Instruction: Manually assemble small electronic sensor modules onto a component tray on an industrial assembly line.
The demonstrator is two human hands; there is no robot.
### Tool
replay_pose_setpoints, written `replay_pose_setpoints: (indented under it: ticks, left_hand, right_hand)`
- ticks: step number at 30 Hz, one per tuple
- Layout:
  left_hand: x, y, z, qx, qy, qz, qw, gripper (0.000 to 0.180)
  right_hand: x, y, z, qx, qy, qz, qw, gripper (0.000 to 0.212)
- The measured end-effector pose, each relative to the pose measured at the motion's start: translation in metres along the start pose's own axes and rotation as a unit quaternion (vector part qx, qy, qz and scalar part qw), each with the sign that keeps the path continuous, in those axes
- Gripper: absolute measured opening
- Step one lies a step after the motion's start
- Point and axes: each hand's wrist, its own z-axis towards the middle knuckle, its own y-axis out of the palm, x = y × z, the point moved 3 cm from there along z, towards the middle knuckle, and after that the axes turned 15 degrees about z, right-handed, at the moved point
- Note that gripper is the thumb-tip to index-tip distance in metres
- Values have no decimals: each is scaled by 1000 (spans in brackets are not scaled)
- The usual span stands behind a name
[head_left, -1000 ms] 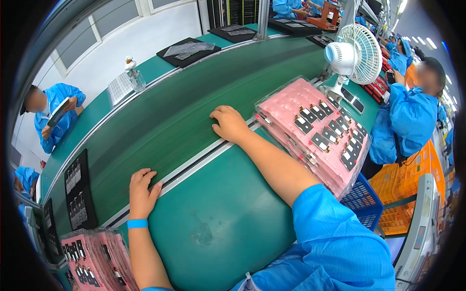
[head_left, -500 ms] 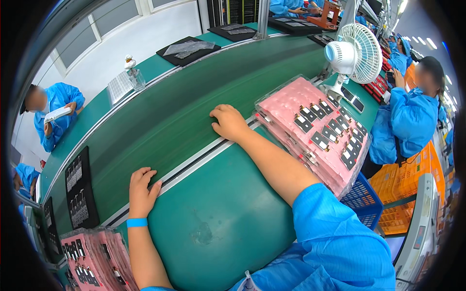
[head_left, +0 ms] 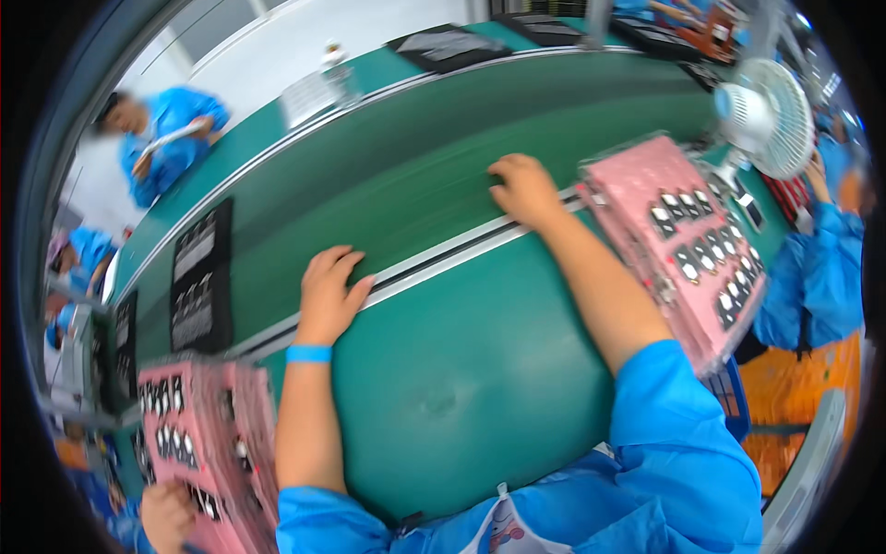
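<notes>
My left hand (head_left: pixel 332 294) lies over the near metal rail (head_left: pixel 434 266) of a green conveyor belt (head_left: pixel 406 175), fingers stretched and thumb apart, holding nothing. Farther right, my right hand (head_left: pixel 526 191) rests at the belt's near side with its fingers loosely bent and apart; nothing shows in it. To its right is a stack of pink trays (head_left: pixel 637 175) with rows of small black-and-white parts. More pink trays (head_left: pixel 212 388) with similar parts stand at the lower left, where another person's hand (head_left: pixel 168 517) touches them.
Black trays (head_left: pixel 201 277) lie on the belt at left. A white fan (head_left: pixel 761 120) stands behind the right stack. Across the belt, a person in blue (head_left: pixel 175 138) holds a pale flat object. A bottle (head_left: pixel 340 78) and black mats (head_left: pixel 448 46) line the far side.
The view has swung left, so everything sits farther right in the picture. Both my hands keep their places by the rail. Another person's hand has appeared at the lower-left pink trays.
</notes>
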Motion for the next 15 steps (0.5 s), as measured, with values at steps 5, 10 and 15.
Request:
replay_pose_setpoints:
  ticks: [5, 10, 15]
  left_hand:
    - [1, 4, 3, 9, -4, 9, 1000, 37]
    - [-3, 4, -3, -9, -28, 7, 1000, 38]
    - [-6, 5, -6, -20, -52, 14, 998, 39]
  right_hand:
    - [5, -11, -1, 9, -23, 19, 1000, 28]
    - [0, -4, -3, 11, -21, 33, 999, 27]
    - [-2, -4, -3, 8, -12, 26, 1000, 26]
